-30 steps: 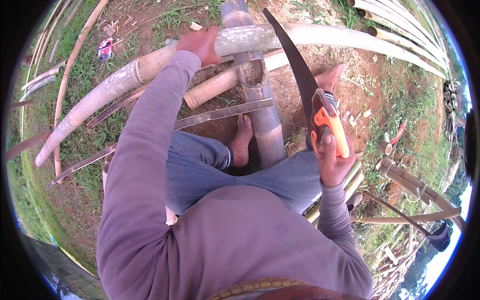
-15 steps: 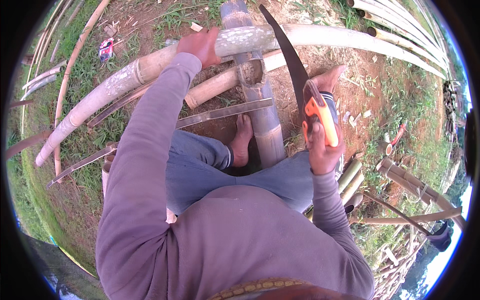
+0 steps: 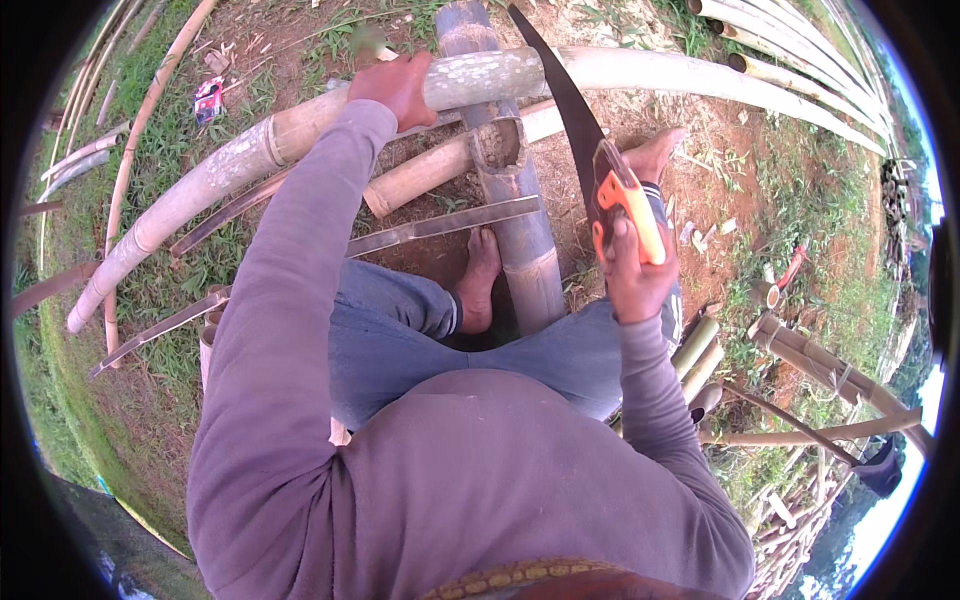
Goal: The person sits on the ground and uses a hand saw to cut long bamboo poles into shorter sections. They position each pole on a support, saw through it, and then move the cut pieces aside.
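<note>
A long, pale bamboo pole (image 3: pixel 480 78) lies crosswise over a thick grey bamboo log (image 3: pixel 525 240). My left hand (image 3: pixel 393 88) is closed around the pole just left of that crossing. In my right hand (image 3: pixel 640 280) is the orange handle of a handsaw (image 3: pixel 572 105). Its dark blade points up and away, crossing the pole a little right of the log. The log has a notch cut into its top, below the pole. A shorter bamboo piece (image 3: pixel 420 175) lies behind the notch, and a split bamboo strip (image 3: pixel 440 227) rests against the log nearer to me.
Several long bamboo poles (image 3: pixel 790 85) lie at the far right. A bound bamboo frame (image 3: pixel 830 370) and a dark-headed long tool (image 3: pixel 875 468) are at the right. Cut bamboo tubes (image 3: pixel 696 345) lie beside my right leg. A red packet (image 3: pixel 208 100) is on the grass at the far left.
My right hand and the saw have drawn slightly back toward me, with the blade still across the pole. My left hand keeps its grip.
</note>
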A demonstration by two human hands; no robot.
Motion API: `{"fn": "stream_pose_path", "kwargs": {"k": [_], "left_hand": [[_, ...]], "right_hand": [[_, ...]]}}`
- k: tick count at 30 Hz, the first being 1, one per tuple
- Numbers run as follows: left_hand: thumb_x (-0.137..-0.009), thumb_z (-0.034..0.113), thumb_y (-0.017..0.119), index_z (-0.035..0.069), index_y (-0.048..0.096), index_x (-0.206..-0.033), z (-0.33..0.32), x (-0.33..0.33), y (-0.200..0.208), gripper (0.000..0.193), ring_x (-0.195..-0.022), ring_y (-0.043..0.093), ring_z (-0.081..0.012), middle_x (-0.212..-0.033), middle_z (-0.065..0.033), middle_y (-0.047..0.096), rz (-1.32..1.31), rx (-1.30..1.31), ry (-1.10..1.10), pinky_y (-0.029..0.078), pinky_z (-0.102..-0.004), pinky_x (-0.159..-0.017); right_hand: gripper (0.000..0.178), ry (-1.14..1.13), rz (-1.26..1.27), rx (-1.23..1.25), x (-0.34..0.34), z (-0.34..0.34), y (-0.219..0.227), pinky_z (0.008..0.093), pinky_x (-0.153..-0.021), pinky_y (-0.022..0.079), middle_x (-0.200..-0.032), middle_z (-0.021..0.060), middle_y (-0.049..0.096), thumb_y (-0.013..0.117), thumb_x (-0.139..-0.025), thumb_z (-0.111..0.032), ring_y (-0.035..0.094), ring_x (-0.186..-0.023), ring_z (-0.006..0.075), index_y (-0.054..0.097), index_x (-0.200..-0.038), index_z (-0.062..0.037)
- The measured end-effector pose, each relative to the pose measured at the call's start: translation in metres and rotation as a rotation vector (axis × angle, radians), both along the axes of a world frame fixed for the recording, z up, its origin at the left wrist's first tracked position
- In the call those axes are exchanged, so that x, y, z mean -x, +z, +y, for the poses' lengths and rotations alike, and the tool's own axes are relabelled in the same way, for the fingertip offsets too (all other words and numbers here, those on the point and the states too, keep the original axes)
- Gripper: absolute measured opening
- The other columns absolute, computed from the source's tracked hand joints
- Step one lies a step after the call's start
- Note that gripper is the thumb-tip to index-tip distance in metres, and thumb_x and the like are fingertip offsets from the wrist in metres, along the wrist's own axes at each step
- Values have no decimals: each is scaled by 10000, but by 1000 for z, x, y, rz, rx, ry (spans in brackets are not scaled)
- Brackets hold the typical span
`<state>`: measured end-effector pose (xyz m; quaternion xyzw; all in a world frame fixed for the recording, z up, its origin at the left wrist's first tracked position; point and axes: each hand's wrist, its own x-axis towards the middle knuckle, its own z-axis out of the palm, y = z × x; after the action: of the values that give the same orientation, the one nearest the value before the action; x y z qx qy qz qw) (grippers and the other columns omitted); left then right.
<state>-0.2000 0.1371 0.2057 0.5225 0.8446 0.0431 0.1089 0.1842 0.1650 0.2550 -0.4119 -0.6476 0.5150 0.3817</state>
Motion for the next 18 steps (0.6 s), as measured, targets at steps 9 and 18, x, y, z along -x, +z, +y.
{"fn": "stream_pose_path", "kwargs": {"k": [9,18], "left_hand": [[-737,366,928,128,594,-1304,16,-25,6,701,-1123,739,-388,-1270,-157,719,70,-34,-33,604,-512,-963],[-739,327,860,133,585,-1394,-4,-3,-15,736,-1131,721,-390,-1265,-155,725,63,-73,-27,599,-498,-961]], "right_hand": [[196,-37,-27,-43,89,96,-16,246,-585,487,-801,10,705,773,-1025,-156,617,-680,55,704,-1038,28],[154,8,29,-34,-62,-45,-1,240,-622,578,-908,109,708,685,-1049,-58,666,-708,97,614,-1106,66]]}}
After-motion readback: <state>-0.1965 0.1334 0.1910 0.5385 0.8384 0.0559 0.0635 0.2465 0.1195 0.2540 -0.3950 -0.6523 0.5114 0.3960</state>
